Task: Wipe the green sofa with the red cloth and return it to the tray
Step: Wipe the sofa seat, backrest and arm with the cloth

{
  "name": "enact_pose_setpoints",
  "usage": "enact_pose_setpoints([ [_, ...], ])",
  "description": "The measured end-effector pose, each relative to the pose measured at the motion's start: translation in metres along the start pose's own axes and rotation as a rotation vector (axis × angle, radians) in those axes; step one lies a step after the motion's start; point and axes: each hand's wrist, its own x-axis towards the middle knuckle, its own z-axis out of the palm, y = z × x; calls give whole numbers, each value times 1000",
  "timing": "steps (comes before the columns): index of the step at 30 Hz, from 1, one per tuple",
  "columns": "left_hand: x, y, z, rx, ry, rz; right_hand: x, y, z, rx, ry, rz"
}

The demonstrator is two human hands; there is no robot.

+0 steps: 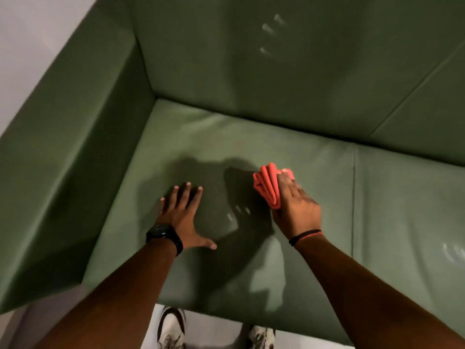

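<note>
The right hand (pixel 294 205) clamps the bunched red cloth (pixel 268 187) onto the smooth green leather sofa (pixel 377 197) for wiping pressure; leftward, the left hand (pixel 182 212) lies splayed, bracing.

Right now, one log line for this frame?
phase: wiping | right hand: presses red cloth on seat cushion | left hand: flat, braced | tray: unseen

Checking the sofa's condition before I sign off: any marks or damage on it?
No tears show, but pale finger-like smudges mark the green sofa: on the backrest and on the seat between both hands.
</note>
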Motion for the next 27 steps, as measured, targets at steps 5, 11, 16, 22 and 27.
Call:
enact_pose_setpoints([
  [5,-4,-18,26,12,89,-4,-13,-38,52,-60,-140,-3],
  [11,-3,-22,33,-16,157,35,-52,-89,74,21,-187,-436],
  [16,-2,-21,38,-7,228,38,-33,-75,72,11,-207,-97],
  [22,-2,-21,37,3,243,40,-37,-62,65,-19,-259,-331],
  [27,-1,-20,36,16,233,26,-34,-47,55,-16,-231,6],
])
